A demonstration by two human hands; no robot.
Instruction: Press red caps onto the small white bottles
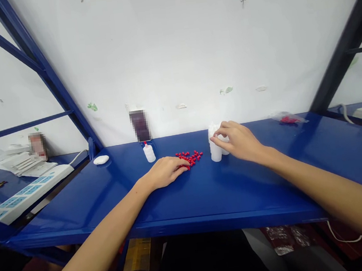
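My left hand [167, 171] rests on the blue table with its fingertips at the left edge of a pile of small red caps [194, 158]. Its thumb and fingers are slightly apart, and what lies between the tips is too small to make out. My right hand [234, 140] is at a group of white bottles [216, 151], thumb and index finger closing around the top of one. Left of the pile, a white bottle with a red tip [149, 153] stands by itself.
A phone [140, 125] leans on the wall behind the lone bottle. A white case [101, 159] lies at the table's back left. Farther right is a clear bag with red pieces [288, 118]. Blue frame posts rise at both sides; a power strip [34, 191] is at the left.
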